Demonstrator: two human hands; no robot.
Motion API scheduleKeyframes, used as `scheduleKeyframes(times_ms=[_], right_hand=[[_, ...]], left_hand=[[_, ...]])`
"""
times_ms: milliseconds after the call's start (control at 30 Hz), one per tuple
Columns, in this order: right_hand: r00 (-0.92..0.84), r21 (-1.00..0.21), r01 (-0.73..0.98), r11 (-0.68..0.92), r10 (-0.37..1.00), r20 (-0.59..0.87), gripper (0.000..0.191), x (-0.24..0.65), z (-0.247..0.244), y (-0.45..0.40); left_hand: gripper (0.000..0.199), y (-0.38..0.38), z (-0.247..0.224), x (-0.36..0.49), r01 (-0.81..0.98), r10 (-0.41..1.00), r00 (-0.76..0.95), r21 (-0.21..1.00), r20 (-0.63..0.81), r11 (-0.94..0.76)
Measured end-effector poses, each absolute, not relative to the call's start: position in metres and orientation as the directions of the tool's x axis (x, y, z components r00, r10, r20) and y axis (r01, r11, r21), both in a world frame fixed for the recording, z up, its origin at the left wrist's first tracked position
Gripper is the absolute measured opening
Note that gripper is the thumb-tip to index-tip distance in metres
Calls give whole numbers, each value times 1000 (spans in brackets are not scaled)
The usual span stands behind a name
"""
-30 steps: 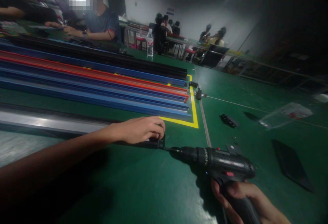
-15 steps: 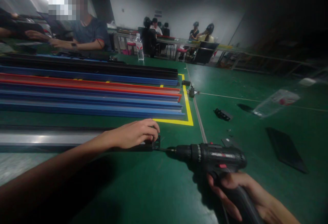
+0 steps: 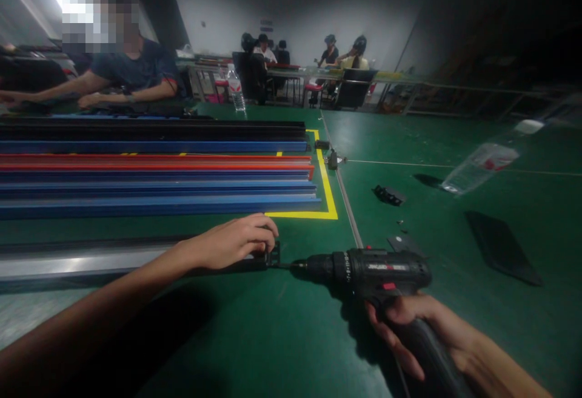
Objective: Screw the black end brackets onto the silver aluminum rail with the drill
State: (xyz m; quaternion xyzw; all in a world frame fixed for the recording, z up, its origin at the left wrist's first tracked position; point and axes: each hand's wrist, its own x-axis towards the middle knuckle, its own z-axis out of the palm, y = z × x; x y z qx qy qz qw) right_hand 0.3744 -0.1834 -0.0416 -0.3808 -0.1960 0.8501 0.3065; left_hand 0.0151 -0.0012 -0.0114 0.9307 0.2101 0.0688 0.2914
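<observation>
A long dark profile with a silvery face (image 3: pixel 91 259) lies across the left of the green table. My left hand (image 3: pixel 240 241) is closed round its right end, fingers curled over the top. A small black end piece (image 3: pixel 274 253) sits at that end beside my fingertips. My right hand (image 3: pixel 422 331) is wrapped round the grip of a black cordless drill (image 3: pixel 386 270). The drill lies level, pointing left, and its long thin bit reaches the end piece. Whether the bit sits in a screw is too small to tell.
Behind my left hand lie blue profiles (image 3: pixel 159 198), red profiles (image 3: pixel 159 161) and black ones, beside yellow tape (image 3: pixel 328 192). To the right are a black clip part (image 3: pixel 388 195), a plastic bottle (image 3: pixel 484 164) and a dark flat slab (image 3: pixel 502 246). A person (image 3: pixel 145 70) sits across the table.
The whole view has shifted and tilted slightly. Both hands keep their holds, and the drill bit stays at the end piece. The person across has moved their arms apart.
</observation>
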Motion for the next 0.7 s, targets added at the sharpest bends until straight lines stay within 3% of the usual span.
scheduleKeyframes(times_ms=[700], right_hand=[[-553,-602,-385,-699,698,-456,31,372,-48,-184]], left_hand=[[24,0,-10,16,369,432,901,581,-33,-725]])
